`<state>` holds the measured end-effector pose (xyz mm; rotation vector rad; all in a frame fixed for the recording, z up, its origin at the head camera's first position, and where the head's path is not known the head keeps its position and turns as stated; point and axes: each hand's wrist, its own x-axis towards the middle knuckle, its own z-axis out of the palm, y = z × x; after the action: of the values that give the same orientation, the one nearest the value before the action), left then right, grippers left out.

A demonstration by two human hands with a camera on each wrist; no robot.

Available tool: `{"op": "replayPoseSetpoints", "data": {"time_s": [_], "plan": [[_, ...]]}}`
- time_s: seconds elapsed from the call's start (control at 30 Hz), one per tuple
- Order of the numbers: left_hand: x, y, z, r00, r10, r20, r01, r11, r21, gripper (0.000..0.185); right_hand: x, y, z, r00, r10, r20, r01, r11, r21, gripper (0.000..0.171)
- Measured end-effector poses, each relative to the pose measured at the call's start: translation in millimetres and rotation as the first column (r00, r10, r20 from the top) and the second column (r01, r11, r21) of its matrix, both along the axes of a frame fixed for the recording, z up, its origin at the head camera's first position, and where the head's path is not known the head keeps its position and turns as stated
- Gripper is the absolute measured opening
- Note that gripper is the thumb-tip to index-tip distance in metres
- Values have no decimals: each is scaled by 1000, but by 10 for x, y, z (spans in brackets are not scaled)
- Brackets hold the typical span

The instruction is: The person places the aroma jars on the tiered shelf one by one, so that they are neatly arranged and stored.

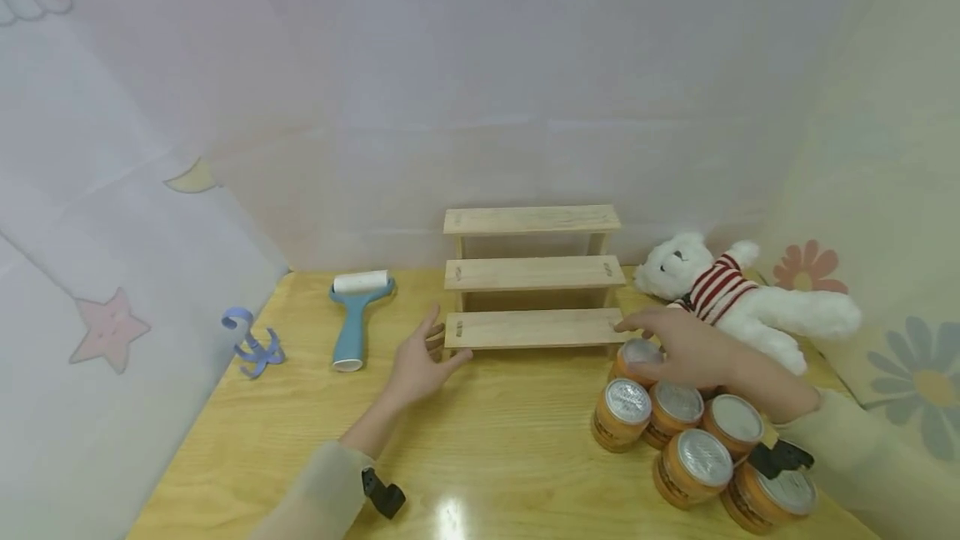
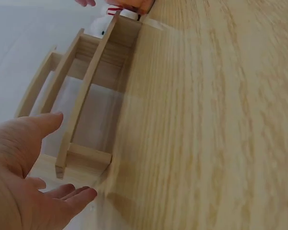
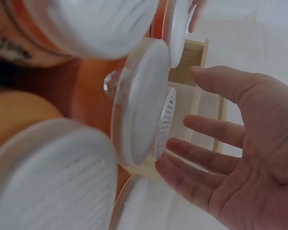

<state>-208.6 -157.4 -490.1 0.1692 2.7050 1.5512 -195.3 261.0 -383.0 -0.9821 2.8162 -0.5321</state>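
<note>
Orange round tins with silver embossed lids (image 1: 693, 457) sit clustered at five o'clock on the pale wooden table (image 1: 510, 440), closest to the viewer. Over the farthest tin of that cluster hovers the right hand (image 1: 686, 348), fingers straight and spread, palm down, gripping nothing; the right wrist view shows those fingers (image 3: 206, 160) just beside a lid's rim, though whether they touch it cannot be told. At seven o'clock from the table's middle, the left hand (image 1: 416, 365) lies flat-fingered and relaxed, its fingertips at the left end of the bottom step of the three-tier light wooden step shelf (image 1: 534, 273), which stands at twelve o'clock between both hands. Further out, at two o'clock, a white plush bear in a red-striped jumper (image 1: 738, 298) lies behind the tins. At ten o'clock rests a blue-handled lint roller (image 1: 355, 315), and beyond it, near the table's left edge, a small blue plastic hook (image 1: 252, 342).
</note>
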Motion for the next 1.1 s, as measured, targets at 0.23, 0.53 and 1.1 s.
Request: {"op": "replayPoseSetpoints", "data": {"time_s": [0.23, 0.53, 1.1], "plan": [[-90, 45, -57, 999, 51, 7, -51, 999, 5, 89, -43, -10, -63, 996, 33, -80, -29, 998, 59, 42], [-163, 50, -31, 990, 65, 126, -73, 996, 54, 81, -68, -21, -36, 997, -40, -64, 41, 999, 14, 41], [-189, -52, -11, 990, 16, 137, -33, 992, 124, 82, -405, -136, 1048, 993, -67, -100, 62, 997, -50, 43]]}}
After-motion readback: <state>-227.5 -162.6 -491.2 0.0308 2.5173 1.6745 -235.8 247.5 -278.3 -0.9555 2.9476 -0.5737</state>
